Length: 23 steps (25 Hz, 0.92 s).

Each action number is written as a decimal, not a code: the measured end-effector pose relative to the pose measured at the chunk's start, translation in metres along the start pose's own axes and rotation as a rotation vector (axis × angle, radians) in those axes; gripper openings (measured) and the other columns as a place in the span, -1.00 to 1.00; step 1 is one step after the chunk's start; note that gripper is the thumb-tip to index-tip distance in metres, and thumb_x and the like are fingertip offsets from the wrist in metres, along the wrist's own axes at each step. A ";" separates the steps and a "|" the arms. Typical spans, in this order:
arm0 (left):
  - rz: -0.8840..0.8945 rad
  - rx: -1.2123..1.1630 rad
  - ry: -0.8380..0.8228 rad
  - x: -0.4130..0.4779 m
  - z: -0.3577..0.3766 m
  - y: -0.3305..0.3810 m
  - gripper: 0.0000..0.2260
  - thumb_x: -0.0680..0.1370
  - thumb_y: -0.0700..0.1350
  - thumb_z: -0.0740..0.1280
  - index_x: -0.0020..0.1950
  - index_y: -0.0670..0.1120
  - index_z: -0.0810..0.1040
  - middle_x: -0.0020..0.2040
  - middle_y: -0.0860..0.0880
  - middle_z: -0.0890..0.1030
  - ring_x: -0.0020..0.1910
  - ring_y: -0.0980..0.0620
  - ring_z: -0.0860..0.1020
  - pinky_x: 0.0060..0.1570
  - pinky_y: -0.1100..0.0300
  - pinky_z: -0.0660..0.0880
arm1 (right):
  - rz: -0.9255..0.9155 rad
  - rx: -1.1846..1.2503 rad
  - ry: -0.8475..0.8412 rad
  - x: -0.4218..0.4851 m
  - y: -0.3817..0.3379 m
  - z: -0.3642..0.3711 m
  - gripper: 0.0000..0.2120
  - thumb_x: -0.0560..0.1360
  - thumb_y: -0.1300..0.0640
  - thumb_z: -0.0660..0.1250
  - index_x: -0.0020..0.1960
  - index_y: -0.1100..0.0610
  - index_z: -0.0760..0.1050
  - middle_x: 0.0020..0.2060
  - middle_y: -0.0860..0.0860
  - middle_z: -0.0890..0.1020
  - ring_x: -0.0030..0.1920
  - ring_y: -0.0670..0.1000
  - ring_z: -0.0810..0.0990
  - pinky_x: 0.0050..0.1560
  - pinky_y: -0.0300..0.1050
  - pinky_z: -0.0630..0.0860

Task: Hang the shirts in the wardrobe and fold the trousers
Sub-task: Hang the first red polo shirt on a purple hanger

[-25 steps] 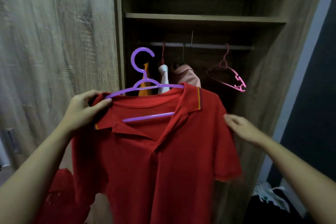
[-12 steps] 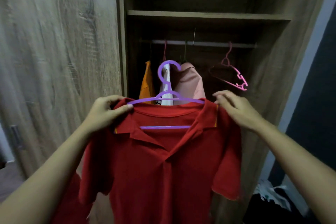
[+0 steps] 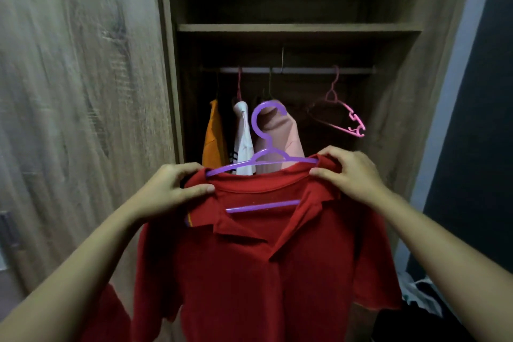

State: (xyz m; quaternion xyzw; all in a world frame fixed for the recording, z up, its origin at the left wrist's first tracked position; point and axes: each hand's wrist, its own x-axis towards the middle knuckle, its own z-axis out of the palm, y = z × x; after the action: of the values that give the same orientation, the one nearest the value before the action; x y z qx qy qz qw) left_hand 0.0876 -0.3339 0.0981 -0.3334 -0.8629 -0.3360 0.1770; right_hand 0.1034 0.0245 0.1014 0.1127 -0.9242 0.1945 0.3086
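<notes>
Red shirt point(image 3: 249, 272) is already threaded on the purple hanger point(image 3: 268, 147) and is held below and out in front of the rail point(image 3: 305, 71), so nothing's hung yet. One shoulder is pinched against a hanger arm by the left hand point(image 3: 172, 189), the other by the right hand point(image 3: 349, 172), fingers curled round cloth. The collar is probably best squared up first, then the hook lifted over the rail with its open side turned to the bar. Room looks best mid-rail, between the tops point(image 3: 280, 133) bunched under its left part and the pink hanger point(image 3: 356, 125) under its right. The shelf point(image 3: 291, 28) edge sits not far above the rail, so the hook shouldn't be swung high.
</notes>
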 end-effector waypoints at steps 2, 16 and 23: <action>0.004 0.059 0.085 0.004 0.019 0.017 -0.61 0.37 0.29 0.30 -0.09 -0.01 0.59 -0.27 0.14 0.61 -0.28 0.26 0.55 -0.29 0.35 0.43 | -0.062 -0.110 0.137 0.004 -0.004 -0.001 -0.46 0.31 -0.38 0.23 0.16 -0.08 0.43 0.10 -0.09 0.54 0.12 -0.02 0.49 0.12 -0.03 0.31; -0.131 0.256 0.077 0.143 0.131 0.099 -0.61 0.50 0.24 0.25 0.07 -0.05 0.55 -0.03 -0.12 0.65 0.06 -0.18 0.56 -0.07 0.04 0.42 | 0.493 0.863 -0.026 0.094 0.012 0.021 -0.62 0.52 -0.21 0.15 0.12 0.06 0.42 0.05 0.13 0.62 0.14 0.12 0.57 0.26 0.04 0.44; -0.287 0.100 0.255 0.247 0.147 0.044 -0.67 0.53 0.19 0.17 0.17 0.07 0.52 0.13 -0.10 0.59 0.12 -0.20 0.54 0.15 -0.02 0.46 | 0.594 0.951 -0.019 0.142 0.071 0.044 -0.28 0.25 -0.11 0.44 0.29 0.23 0.40 0.10 0.15 0.60 -0.01 0.00 0.59 -0.18 -0.24 0.45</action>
State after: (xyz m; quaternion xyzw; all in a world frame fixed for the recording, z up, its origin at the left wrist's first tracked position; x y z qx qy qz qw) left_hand -0.0707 -0.0949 0.1446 -0.1525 -0.8877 -0.3542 0.2514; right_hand -0.0547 0.0573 0.1357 -0.0238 -0.7295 0.6674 0.1476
